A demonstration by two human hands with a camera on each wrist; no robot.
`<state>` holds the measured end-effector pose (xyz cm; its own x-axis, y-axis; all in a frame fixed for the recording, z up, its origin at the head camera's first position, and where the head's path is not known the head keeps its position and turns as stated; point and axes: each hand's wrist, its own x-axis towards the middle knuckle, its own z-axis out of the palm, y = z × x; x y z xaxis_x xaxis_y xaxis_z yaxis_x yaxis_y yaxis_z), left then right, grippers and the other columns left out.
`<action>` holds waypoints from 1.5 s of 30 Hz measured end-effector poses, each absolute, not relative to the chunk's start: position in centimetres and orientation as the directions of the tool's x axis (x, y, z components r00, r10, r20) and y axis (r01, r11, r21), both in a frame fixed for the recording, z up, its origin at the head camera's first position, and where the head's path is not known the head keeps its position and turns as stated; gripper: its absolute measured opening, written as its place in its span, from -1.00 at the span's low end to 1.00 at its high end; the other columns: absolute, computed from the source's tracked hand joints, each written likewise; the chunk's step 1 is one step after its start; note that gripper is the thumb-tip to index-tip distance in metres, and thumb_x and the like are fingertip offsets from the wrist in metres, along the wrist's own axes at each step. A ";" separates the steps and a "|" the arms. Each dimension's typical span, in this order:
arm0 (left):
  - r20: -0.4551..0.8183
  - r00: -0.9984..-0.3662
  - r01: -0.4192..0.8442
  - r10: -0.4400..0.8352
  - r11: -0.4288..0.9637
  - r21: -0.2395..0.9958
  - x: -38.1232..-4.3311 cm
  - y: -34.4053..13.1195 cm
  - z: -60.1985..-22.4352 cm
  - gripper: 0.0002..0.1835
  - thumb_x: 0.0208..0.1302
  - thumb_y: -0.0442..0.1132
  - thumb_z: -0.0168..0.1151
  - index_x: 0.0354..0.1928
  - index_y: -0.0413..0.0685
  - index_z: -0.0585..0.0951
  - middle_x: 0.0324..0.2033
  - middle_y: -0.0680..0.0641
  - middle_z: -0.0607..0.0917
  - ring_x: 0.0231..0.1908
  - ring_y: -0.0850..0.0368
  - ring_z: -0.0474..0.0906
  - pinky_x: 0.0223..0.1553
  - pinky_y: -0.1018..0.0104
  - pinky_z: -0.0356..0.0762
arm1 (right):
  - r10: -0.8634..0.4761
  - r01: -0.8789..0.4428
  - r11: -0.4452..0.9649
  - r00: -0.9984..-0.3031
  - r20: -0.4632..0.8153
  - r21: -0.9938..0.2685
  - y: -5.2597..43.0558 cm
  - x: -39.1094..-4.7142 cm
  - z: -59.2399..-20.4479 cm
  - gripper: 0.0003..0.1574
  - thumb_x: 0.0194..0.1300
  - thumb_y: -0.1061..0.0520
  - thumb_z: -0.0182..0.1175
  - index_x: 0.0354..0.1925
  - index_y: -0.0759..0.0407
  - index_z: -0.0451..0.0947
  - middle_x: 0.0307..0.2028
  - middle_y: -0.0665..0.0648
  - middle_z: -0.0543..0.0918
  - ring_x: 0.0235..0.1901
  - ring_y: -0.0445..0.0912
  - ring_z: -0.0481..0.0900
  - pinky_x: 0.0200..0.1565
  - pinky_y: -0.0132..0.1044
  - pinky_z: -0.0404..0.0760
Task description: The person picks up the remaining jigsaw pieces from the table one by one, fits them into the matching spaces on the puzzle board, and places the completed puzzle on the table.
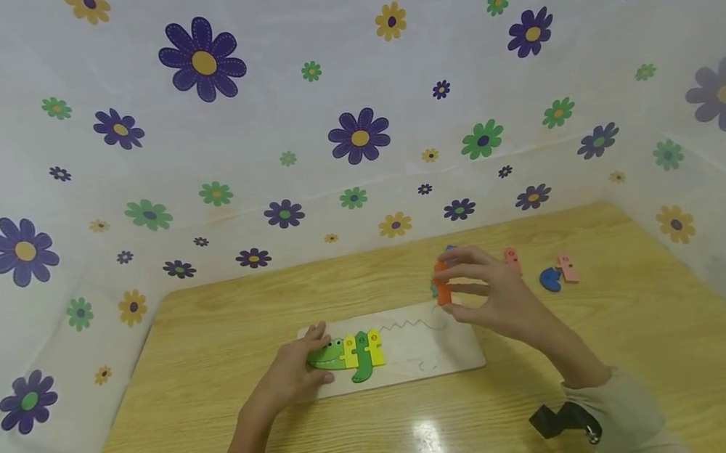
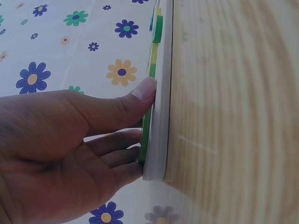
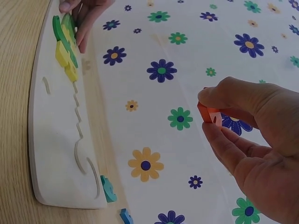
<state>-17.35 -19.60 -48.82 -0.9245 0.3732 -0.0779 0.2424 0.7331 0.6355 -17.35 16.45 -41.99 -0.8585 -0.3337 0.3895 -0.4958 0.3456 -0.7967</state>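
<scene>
A pale wooden puzzle board [image 1: 410,375] lies on the table, with joined crocodile pieces at its left half: a green head [image 1: 328,357], then yellow and green body pieces [image 1: 363,350]. My left hand [image 1: 294,368] is at the board's left end, thumb and fingers on opposite sides of the green head. Over the board's far right corner, my right hand [image 1: 497,290] pinches an orange puzzle piece [image 1: 443,284] between thumb and fingers. The right wrist view shows that orange piece [image 3: 210,114] raised, its face partly hidden by the fingers.
Loose pieces lie beyond the board at the right: a pink one [image 1: 513,259], another pink one [image 1: 567,268] and a blue curved one [image 1: 550,280]. A teal piece [image 3: 108,188] and a small blue piece [image 3: 125,216] sit near the board's end. A flowered sheet [image 1: 300,116] surrounds the table [image 1: 215,328].
</scene>
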 end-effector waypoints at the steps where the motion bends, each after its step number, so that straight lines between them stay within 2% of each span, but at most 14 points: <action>1: -0.078 -0.925 0.241 0.372 0.732 0.637 -17.4 -19.6 -48.8 -0.31 0.15 -0.43 0.50 0.35 -0.40 0.48 0.51 -0.25 0.28 0.53 -0.21 0.10 0.49 -0.14 0.13 | -0.335 -0.494 0.348 -0.859 0.387 -0.797 16.3 -17.4 -42.0 -0.50 0.06 0.50 0.47 0.00 0.28 0.69 0.25 0.21 0.50 0.22 0.17 0.56 0.05 -0.16 0.72; 5: -0.075 -0.925 0.243 0.372 0.732 0.637 -17.4 -19.7 -48.7 -0.31 0.15 -0.43 0.50 0.34 -0.40 0.49 0.51 -0.26 0.28 0.53 -0.21 0.10 0.49 -0.14 0.13 | -0.343 -0.494 0.350 -0.858 0.382 -0.796 15.8 -17.4 -41.9 -0.50 0.06 0.49 0.46 0.00 0.30 0.68 0.26 0.23 0.49 0.22 0.17 0.56 0.04 -0.21 0.72; 15: -0.074 -0.928 0.238 0.364 0.734 0.636 -17.6 -19.7 -48.6 -0.31 0.16 -0.42 0.50 0.35 -0.37 0.49 0.51 -0.23 0.28 0.54 -0.19 0.10 0.49 -0.13 0.14 | -0.367 -0.529 0.357 -0.837 0.406 -0.769 15.3 -17.9 -42.0 -0.48 0.03 0.50 0.48 -0.01 0.26 0.68 0.25 0.24 0.50 0.19 0.17 0.58 0.01 -0.07 0.74; 22: -0.084 -0.930 0.231 0.357 0.747 0.623 -18.0 -19.7 -48.3 -0.32 0.17 -0.41 0.50 0.35 -0.34 0.50 0.52 -0.22 0.27 0.54 -0.17 0.08 0.50 -0.12 0.13 | -0.378 -0.551 0.354 -0.824 0.423 -0.756 14.7 -18.0 -41.8 -0.47 0.01 0.51 0.48 -0.01 0.25 0.69 0.25 0.22 0.51 0.17 0.16 0.59 0.00 -0.19 0.74; 28: -0.077 -0.929 0.236 0.361 0.742 0.628 -18.1 -19.7 -48.4 -0.32 0.16 -0.42 0.50 0.34 -0.36 0.50 0.51 -0.23 0.28 0.54 -0.18 0.10 0.50 -0.12 0.14 | -0.392 -0.540 0.350 -0.826 0.404 -0.765 14.0 -17.9 -41.6 -0.49 0.03 0.51 0.46 -0.02 0.28 0.68 0.25 0.20 0.50 0.18 0.15 0.59 0.01 -0.12 0.74; 33: -0.070 -0.926 0.248 0.371 0.737 0.628 -18.1 -19.5 -48.4 -0.32 0.16 -0.42 0.50 0.34 -0.38 0.50 0.51 -0.24 0.29 0.53 -0.19 0.11 0.49 -0.11 0.15 | -0.399 -0.547 0.358 -0.823 0.405 -0.757 13.8 -18.1 -41.5 -0.51 0.03 0.50 0.47 -0.02 0.29 0.69 0.23 0.25 0.52 0.15 0.16 0.61 0.00 -0.19 0.74; 36: -0.059 -0.924 0.260 0.378 0.733 0.629 -18.1 -19.5 -48.3 -0.33 0.15 -0.43 0.50 0.33 -0.39 0.50 0.50 -0.26 0.29 0.52 -0.21 0.12 0.49 -0.12 0.15 | -0.404 -0.551 0.355 -0.819 0.408 -0.755 13.8 -18.3 -41.5 -0.52 0.05 0.50 0.46 -0.02 0.30 0.69 0.22 0.29 0.52 0.13 0.18 0.63 -0.01 -0.16 0.75; 40: -0.069 -0.924 0.250 0.376 0.732 0.633 -17.8 -19.5 -48.5 -0.33 0.16 -0.42 0.50 0.33 -0.37 0.51 0.51 -0.25 0.28 0.53 -0.21 0.11 0.49 -0.13 0.14 | -0.410 -0.547 0.365 -0.821 0.398 -0.753 13.6 -18.4 -41.9 -0.51 0.03 0.51 0.47 -0.03 0.28 0.70 0.20 0.26 0.53 0.10 0.17 0.64 -0.03 -0.15 0.76; 45: -0.083 -0.927 0.232 0.365 0.733 0.639 -17.4 -19.7 -48.8 -0.33 0.15 -0.43 0.50 0.33 -0.37 0.51 0.51 -0.24 0.28 0.53 -0.20 0.11 0.49 -0.13 0.15 | -0.445 -0.561 0.355 -0.805 0.392 -0.748 13.0 -18.6 -42.3 -0.51 0.02 0.51 0.47 -0.03 0.28 0.70 0.18 0.27 0.53 0.09 0.17 0.64 -0.06 -0.23 0.76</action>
